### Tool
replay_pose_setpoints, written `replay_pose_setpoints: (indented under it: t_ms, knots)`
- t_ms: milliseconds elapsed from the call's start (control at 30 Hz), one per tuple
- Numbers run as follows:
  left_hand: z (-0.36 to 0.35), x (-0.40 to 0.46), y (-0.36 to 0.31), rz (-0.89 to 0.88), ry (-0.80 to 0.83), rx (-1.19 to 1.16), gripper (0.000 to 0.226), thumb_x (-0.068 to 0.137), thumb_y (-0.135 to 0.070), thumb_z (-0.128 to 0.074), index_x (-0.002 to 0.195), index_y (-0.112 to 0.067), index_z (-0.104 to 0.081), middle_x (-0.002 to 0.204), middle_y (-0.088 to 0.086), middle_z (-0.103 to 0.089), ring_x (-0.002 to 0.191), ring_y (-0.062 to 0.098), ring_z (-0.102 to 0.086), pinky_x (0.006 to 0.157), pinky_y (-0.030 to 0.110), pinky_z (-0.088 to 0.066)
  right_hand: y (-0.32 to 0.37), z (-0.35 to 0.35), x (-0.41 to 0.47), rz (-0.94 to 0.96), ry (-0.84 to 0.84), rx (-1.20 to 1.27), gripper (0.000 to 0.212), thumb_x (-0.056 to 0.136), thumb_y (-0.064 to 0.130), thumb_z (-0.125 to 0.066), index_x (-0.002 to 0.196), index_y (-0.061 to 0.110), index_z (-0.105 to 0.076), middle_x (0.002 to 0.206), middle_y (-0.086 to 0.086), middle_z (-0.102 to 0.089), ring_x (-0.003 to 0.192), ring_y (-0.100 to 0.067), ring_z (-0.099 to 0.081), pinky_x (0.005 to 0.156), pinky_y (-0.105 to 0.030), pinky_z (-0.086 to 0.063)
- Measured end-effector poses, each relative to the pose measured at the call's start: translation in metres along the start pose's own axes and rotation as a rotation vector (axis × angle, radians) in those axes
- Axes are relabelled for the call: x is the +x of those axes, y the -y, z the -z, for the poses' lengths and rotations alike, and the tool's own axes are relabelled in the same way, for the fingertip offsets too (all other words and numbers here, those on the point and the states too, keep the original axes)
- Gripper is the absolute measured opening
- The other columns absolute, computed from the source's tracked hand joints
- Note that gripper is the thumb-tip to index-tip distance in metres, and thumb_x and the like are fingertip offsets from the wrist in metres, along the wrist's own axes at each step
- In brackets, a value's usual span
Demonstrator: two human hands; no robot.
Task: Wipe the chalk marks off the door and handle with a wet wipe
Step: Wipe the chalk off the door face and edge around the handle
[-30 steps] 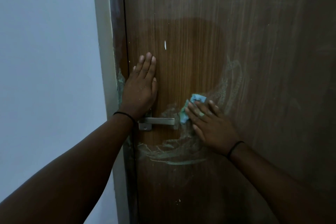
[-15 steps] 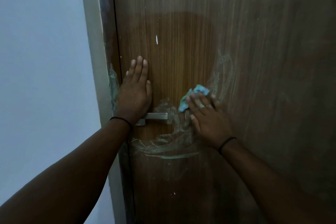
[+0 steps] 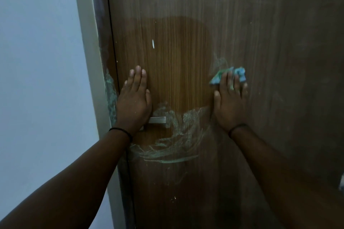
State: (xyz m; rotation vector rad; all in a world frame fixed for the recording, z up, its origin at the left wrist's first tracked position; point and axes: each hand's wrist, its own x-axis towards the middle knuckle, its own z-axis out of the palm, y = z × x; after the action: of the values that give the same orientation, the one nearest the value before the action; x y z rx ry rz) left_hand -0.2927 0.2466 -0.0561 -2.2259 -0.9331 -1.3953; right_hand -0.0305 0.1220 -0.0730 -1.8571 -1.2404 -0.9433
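Note:
A brown wooden door [image 3: 186,52] fills the view. My left hand [image 3: 134,104] lies flat on it, fingers together, above the silver handle [image 3: 158,120] and covering the handle's left end. My right hand [image 3: 229,102] presses a crumpled blue-green wet wipe [image 3: 238,73] against the door, well to the right of the handle. Pale greenish chalk smears [image 3: 178,135] curve below and right of the handle. A darker damp patch [image 3: 176,46] spreads above the handle.
A pale door frame [image 3: 87,61] and a white wall [image 3: 37,61] stand at the left. Greenish chalk [image 3: 110,95] also marks the door's left edge. A small white fleck [image 3: 153,43] sits above my left hand.
My right hand has slid the wipe to the right and upward, away from the handle. The smear arc to the right of the handle is mostly gone. My left hand has stayed flat on the door.

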Motion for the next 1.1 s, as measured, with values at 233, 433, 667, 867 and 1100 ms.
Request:
replay_pose_setpoints:
  t_ms: [233, 433, 667, 867, 1100]
  knots:
    - [-0.001, 0.001, -0.003, 0.022, -0.003, -0.019, 0.057, 0.102, -0.025, -0.029, 0.156, -0.008, -0.015, 0.164, 0.009, -0.012, 0.152, 0.023, -0.005, 0.123, 0.044, -0.016, 0.089, -0.004, 0.050, 0.304, -0.020, -0.056, 0.061, 0.101, 0.040, -0.026, 0.154, 0.015, -0.011, 0.162, -0.006, -0.012, 0.150, -0.022, -0.005, 0.121, -0.047, -0.005]
    - [0.005, -0.005, 0.004, -0.020, 0.026, 0.002, 0.057, 0.102, -0.025, -0.030, 0.155, -0.007, -0.019, 0.163, 0.010, -0.016, 0.152, 0.024, -0.009, 0.123, 0.045, -0.017, 0.021, -0.007, 0.003, 0.161, 0.012, -0.045, 0.060, 0.101, 0.036, -0.025, 0.154, 0.017, -0.008, 0.162, -0.004, -0.013, 0.150, -0.019, -0.003, 0.121, -0.049, -0.004]
    - [-0.002, -0.009, -0.002, 0.042, 0.022, -0.032, 0.058, 0.102, -0.027, -0.027, 0.156, -0.011, -0.014, 0.165, 0.007, -0.010, 0.152, 0.021, -0.004, 0.123, 0.043, -0.014, 0.036, 0.003, 0.030, 0.149, 0.005, -0.028, 0.061, 0.102, 0.036, -0.022, 0.155, 0.012, -0.005, 0.163, -0.007, -0.007, 0.151, -0.024, -0.001, 0.122, -0.047, -0.003]
    - [-0.004, -0.023, 0.002, 0.019, 0.036, -0.017, 0.057, 0.102, -0.026, -0.030, 0.156, -0.010, -0.018, 0.164, 0.007, -0.015, 0.152, 0.022, -0.008, 0.123, 0.044, -0.016, 0.014, -0.030, -0.060, 0.164, 0.129, -0.039, 0.060, 0.101, 0.036, -0.021, 0.155, 0.019, -0.004, 0.163, -0.001, -0.007, 0.150, -0.016, 0.002, 0.122, -0.047, -0.005]
    - [-0.006, -0.025, 0.001, 0.033, 0.036, -0.002, 0.058, 0.101, -0.027, -0.029, 0.156, -0.010, -0.019, 0.163, 0.007, -0.016, 0.152, 0.022, -0.010, 0.123, 0.043, -0.016, 0.024, -0.003, 0.010, 0.074, 0.030, -0.040, 0.061, 0.101, 0.037, -0.020, 0.155, 0.013, -0.004, 0.163, -0.007, -0.005, 0.150, -0.023, -0.003, 0.121, -0.051, -0.003]
